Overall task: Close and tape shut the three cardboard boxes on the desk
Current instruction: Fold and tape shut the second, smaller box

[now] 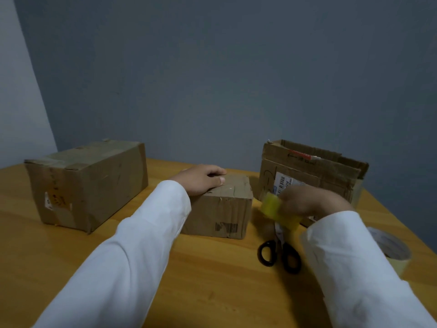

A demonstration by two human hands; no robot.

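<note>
Currently: your left hand (201,179) rests flat on the closed small box (222,207).
Your right hand (312,201), blurred, grips a yellow tape roll (279,210) above the scissors (280,253).

long white sleeves (132,245), loose cuffs

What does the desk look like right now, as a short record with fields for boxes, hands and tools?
left box: closed, taped
middle box: flaps down
right box: flaps up, open
left hand: rests on the middle box's top
right hand: holds yellow tape roll, blurred
scissors: flat on desk
second tape roll: at the desk's right edge
</note>
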